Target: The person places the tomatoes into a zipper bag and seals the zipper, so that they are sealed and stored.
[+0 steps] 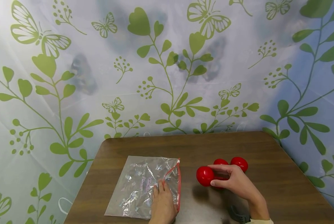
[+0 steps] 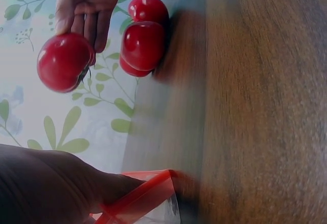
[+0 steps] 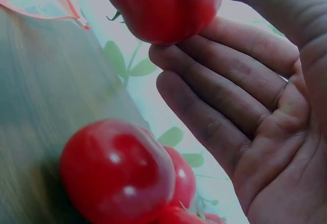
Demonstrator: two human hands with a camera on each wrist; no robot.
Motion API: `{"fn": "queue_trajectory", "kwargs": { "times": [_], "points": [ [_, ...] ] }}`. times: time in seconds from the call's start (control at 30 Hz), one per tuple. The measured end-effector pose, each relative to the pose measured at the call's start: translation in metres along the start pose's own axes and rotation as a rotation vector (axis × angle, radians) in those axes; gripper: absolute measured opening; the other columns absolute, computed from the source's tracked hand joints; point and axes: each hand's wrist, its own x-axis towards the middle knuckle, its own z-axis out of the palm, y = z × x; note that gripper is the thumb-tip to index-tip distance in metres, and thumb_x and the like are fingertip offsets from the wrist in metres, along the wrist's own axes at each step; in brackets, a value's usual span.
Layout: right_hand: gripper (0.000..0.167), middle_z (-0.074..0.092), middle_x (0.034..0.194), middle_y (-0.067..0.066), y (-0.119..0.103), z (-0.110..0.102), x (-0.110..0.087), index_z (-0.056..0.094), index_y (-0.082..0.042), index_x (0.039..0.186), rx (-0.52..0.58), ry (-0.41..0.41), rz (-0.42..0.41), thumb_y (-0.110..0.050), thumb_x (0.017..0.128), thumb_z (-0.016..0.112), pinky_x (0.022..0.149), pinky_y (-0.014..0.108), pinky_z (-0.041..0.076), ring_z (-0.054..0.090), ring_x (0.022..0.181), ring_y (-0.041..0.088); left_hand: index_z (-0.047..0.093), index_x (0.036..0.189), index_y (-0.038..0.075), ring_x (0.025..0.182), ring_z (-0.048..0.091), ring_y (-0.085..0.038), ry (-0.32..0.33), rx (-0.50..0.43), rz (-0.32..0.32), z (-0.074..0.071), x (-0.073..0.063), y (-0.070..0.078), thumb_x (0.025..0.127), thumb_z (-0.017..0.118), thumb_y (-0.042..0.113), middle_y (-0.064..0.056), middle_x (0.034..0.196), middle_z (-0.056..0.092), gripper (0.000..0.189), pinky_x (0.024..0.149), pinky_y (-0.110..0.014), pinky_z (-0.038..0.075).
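Note:
In the head view a clear zip bag [image 1: 136, 186] with a red closure strip lies flat on the table's left half. My left hand [image 1: 163, 202] rests over its strip side and grips the bag's mouth, where one red edge [image 2: 145, 196] stands lifted. Above the table my right hand [image 1: 239, 182] holds a shiny red tomato [image 1: 205, 176] between thumb and fingertips. A bit of green stem shows on that tomato [image 3: 161, 9] in the right wrist view. Several other tomatoes [image 2: 144, 45] stand close together on the table behind the right hand, partly hidden by it.
The brown wooden table [image 1: 144, 144] reaches back to a hanging cloth [image 1: 167, 77] printed with green leaves and butterflies. A dark strap [image 1: 238, 214] is on the right wrist.

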Motion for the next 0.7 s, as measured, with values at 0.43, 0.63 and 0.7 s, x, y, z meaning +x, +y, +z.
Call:
{"fn": "queue_trajectory", "kwargs": {
  "times": [0.43,0.63,0.7],
  "points": [
    [0.052,0.079,0.134,0.006,-0.006,0.02,0.019,0.074,-0.016,0.14,0.016,-0.054,-0.082,-0.029,0.093,0.09,0.098,0.037,0.065,0.079,0.117,0.015,0.056,0.144,-0.015,0.139,0.052,-0.062,-0.082,0.014,-0.03,-0.016,-0.001,0.009,0.063,0.101,0.013,-0.037,0.154,0.055,0.097,0.114,-0.067,0.049],
    [0.051,0.079,0.134,0.003,-0.006,0.031,0.029,0.075,-0.019,0.139,-0.023,-0.073,-0.115,-0.032,0.092,0.09,0.1,0.042,0.065,0.078,0.117,0.013,0.055,0.146,-0.017,0.139,0.052,-0.062,-0.07,0.001,-0.025,-0.017,-0.001,0.01,0.063,0.099,0.008,-0.038,0.153,0.055,0.097,0.114,-0.067,0.05],
    [0.051,0.079,0.134,0.002,-0.006,0.035,0.031,0.075,-0.021,0.139,-0.037,-0.077,-0.114,-0.033,0.092,0.09,0.101,0.045,0.064,0.078,0.117,0.012,0.054,0.146,-0.016,0.139,0.052,-0.062,-0.07,0.003,-0.025,-0.018,-0.001,0.011,0.063,0.098,0.008,-0.038,0.153,0.055,0.097,0.114,-0.067,0.05]
  ]
}}
